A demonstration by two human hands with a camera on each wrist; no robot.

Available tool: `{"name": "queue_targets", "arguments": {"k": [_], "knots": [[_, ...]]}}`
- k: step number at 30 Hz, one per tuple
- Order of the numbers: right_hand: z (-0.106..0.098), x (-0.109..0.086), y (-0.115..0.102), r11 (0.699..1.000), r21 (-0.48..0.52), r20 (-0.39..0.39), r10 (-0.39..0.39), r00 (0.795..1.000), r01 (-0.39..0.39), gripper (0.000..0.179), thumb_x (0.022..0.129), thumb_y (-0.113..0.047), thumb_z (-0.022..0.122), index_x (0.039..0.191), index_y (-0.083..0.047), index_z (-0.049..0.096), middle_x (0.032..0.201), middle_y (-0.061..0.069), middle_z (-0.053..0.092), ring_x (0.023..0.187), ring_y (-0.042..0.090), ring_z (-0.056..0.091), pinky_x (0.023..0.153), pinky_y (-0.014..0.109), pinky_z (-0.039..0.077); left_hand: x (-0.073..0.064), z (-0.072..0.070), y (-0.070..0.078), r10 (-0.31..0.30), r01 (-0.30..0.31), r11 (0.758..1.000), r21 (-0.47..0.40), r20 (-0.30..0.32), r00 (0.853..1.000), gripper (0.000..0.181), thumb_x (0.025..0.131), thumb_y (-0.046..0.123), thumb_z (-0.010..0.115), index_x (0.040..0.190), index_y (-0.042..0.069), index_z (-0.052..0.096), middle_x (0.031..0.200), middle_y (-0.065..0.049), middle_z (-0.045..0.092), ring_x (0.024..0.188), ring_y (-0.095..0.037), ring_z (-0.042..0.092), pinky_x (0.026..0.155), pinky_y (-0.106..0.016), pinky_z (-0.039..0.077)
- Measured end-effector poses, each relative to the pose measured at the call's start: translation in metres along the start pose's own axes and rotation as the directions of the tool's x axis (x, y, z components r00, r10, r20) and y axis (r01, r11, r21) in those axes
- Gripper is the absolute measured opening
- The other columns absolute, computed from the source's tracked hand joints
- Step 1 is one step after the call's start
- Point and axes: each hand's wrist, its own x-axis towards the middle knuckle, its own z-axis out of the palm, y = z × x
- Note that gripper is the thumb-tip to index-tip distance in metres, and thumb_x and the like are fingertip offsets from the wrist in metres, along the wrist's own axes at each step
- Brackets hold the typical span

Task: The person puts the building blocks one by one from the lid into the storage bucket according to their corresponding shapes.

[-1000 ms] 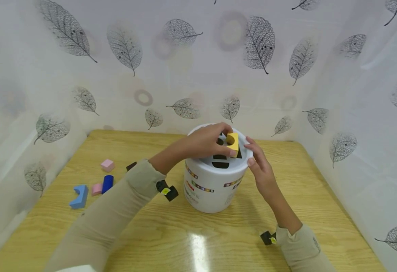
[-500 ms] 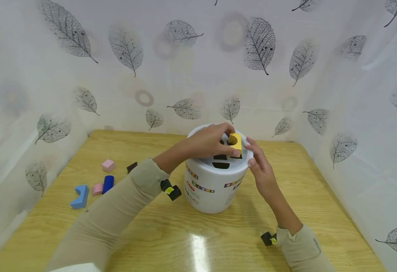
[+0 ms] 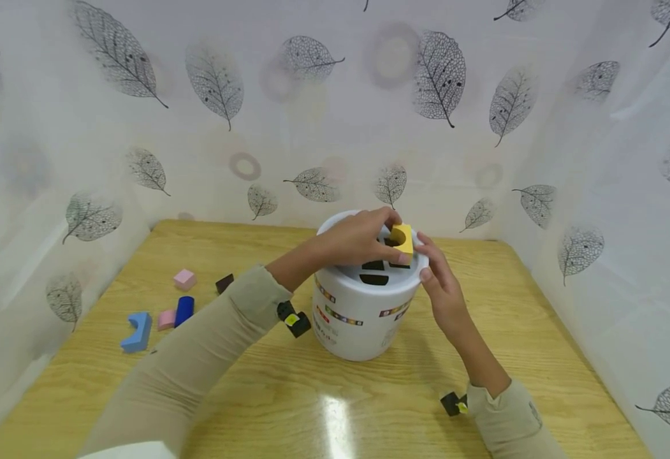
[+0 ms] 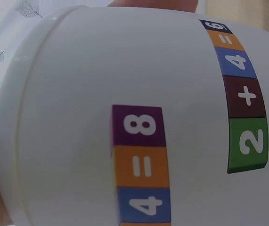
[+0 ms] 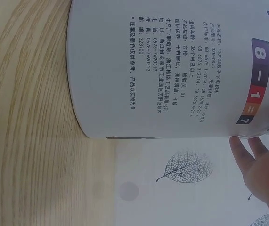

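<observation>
A yellow block with a rounded cut-out in one side is pinched between the thumb and fingers of my left hand. It sits over dark shaped holes in the lid of a white bucket, overlapping one of them in the head view. My right hand rests against the bucket's right side, its fingertips and thumb at the rim. In the right wrist view those fingers touch the bucket's wall near the top. The left wrist view is filled by the printed wall; the yellow block is hidden there.
On the wooden table to the left lie a light blue arched block, a dark blue cylinder, two pink blocks and a dark brown block, partly behind the left sleeve. A leaf-patterned curtain surrounds the table.
My left hand has shifted slightly right across the lid with the yellow block, toward the right rim. The right hand and the bucket have stayed in place.
</observation>
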Motion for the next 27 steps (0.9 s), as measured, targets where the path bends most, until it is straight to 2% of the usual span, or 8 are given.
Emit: {"name": "queue_targets", "arguments": {"k": [7,13,19,27], "knots": [[0.0004,-0.0012,0.0009,1.000,0.001,0.001,-0.005,1.000,0.005,0.042,0.110,-0.020,0.035,0.150,-0.007,0.038,0.167,-0.003,0.020,0.156,0.029,0.015,0.111,0.014,0.033,0.0000,0.0024,-0.0011,0.000,0.001,0.999,0.046,-0.016,1.000,0.082,0.085,0.063,0.071,0.147,0.017,0.044,0.143,0.000,0.057,0.122,-0.015,0.057,0.097,-0.033,0.050],[-0.0001,-0.0014,0.0019,1.000,-0.007,0.002,-0.003,1.000,0.003,0.042,0.110,-0.021,0.035,0.150,-0.008,0.039,0.167,-0.004,0.021,0.156,0.027,0.015,0.111,0.015,0.033,-0.0019,0.0019,-0.0013,-0.009,0.009,0.999,0.037,-0.026,1.000,0.081,0.084,0.062,0.072,0.146,0.016,0.046,0.140,0.000,0.058,0.118,-0.014,0.057,0.095,-0.033,0.050],[-0.0002,-0.0006,0.0005,1.000,-0.016,0.002,0.003,1.000,-0.003,0.042,0.110,-0.022,0.036,0.149,-0.008,0.040,0.167,-0.005,0.021,0.156,0.026,0.015,0.111,0.014,0.033,-0.0035,0.0022,-0.0028,-0.013,0.014,0.998,0.063,-0.025,1.000,0.080,0.084,0.065,0.070,0.143,0.014,0.049,0.133,-0.001,0.061,0.108,-0.013,0.059,0.088,-0.031,0.051],[-0.0007,-0.0006,-0.0004,1.000,-0.016,-0.001,0.010,1.000,-0.010,0.042,0.110,-0.023,0.036,0.149,-0.008,0.040,0.167,-0.006,0.021,0.156,0.025,0.014,0.112,0.014,0.031,-0.0039,0.0013,-0.0016,-0.043,0.044,0.997,0.066,-0.021,0.999,0.078,0.083,0.062,0.073,0.141,0.014,0.050,0.130,-0.001,0.061,0.104,-0.013,0.058,0.084,-0.030,0.051]]}}
